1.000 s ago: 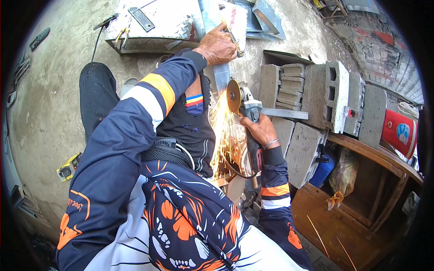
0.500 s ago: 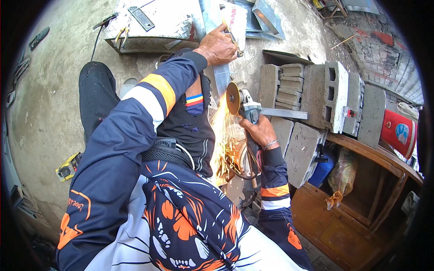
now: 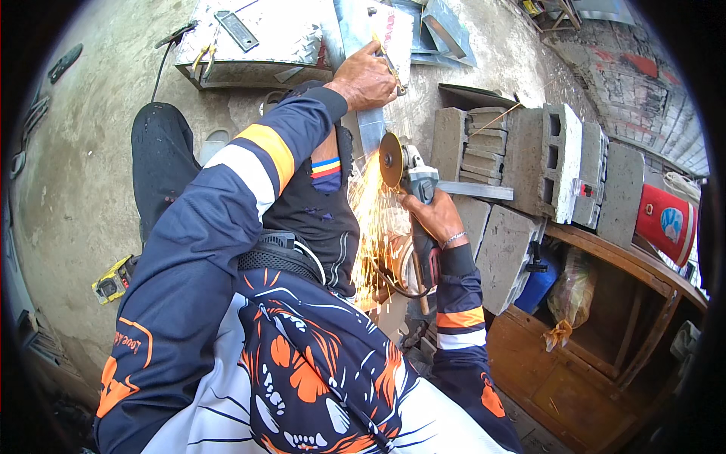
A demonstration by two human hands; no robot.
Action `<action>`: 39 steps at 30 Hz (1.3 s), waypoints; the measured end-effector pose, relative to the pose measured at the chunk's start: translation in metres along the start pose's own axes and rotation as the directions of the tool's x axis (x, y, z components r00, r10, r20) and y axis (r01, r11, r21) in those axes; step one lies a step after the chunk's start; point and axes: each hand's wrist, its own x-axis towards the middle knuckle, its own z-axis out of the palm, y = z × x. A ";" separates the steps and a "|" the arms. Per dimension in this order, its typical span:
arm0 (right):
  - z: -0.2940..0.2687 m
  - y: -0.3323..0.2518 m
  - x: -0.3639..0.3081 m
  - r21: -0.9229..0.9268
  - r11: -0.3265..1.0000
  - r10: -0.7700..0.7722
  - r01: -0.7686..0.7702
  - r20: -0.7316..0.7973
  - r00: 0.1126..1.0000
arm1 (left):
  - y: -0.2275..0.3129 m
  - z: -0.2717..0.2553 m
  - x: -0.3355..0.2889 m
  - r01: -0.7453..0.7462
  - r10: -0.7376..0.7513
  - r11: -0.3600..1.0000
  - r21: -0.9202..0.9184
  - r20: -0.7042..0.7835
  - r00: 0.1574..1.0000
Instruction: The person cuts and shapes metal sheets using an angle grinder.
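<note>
My right hand (image 3: 435, 218) is wrapped round the grey-and-black body of an angle grinder (image 3: 422, 184). Its thin brown disc (image 3: 391, 160) touches the lower end of a long galvanized metal strip (image 3: 371, 129), and orange sparks (image 3: 370, 250) spray down toward me beside my leg. Farther up the strip, my left hand (image 3: 365, 78) is closed with bent fingers, pressing down on the metal. A slim yellow-and-dark tool (image 3: 391, 66) shows along its fingers; its kind is mostly hidden by the hand.
Grey concrete blocks (image 3: 522, 159) are stacked on the right, a short metal bar (image 3: 476, 190) lying against them. Beyond stand a red container (image 3: 664, 223) and a wooden cabinet (image 3: 575, 363). A low metal-topped box (image 3: 280, 45) bears hand tools. A yellow tape measure (image 3: 113, 281) lies left.
The grinder and my right hand have barely shifted, while the spark stream has changed shape and spread a little. My left hand stays in place on the strip.
</note>
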 end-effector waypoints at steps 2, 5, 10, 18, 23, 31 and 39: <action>-0.001 -0.004 -0.001 -0.013 1.000 0.010 -0.010 0.003 1.000 | 0.000 0.001 0.000 0.010 -0.010 1.000 -0.008 0.013 1.000; -0.001 0.000 0.002 -0.047 0.999 0.022 -0.023 -0.017 1.000 | 0.001 0.001 0.000 -0.003 0.003 1.000 -0.014 0.008 1.000; -0.004 -0.008 -0.002 -0.015 0.999 0.040 -0.040 0.007 0.999 | 0.001 -0.001 -0.001 0.004 -0.004 1.000 -0.001 0.030 1.000; -0.001 -0.009 -0.010 -0.054 0.998 0.014 -0.016 -0.030 0.999 | 0.002 -0.002 -0.001 0.004 -0.004 1.000 -0.017 0.005 1.000; 0.004 0.002 -0.008 -0.019 0.999 0.038 -0.037 0.003 0.999 | 0.003 -0.003 0.001 0.000 0.000 1.000 -0.013 0.072 0.997; 0.005 0.004 -0.004 -0.018 1.000 -0.003 0.002 -0.069 0.998 | 0.003 0.000 0.000 -0.009 0.009 1.000 0.000 0.057 0.998; 0.004 0.011 0.005 -0.024 0.998 0.057 -0.057 -0.014 0.998 | 0.004 0.003 0.002 -0.003 0.004 1.000 -0.013 0.047 0.999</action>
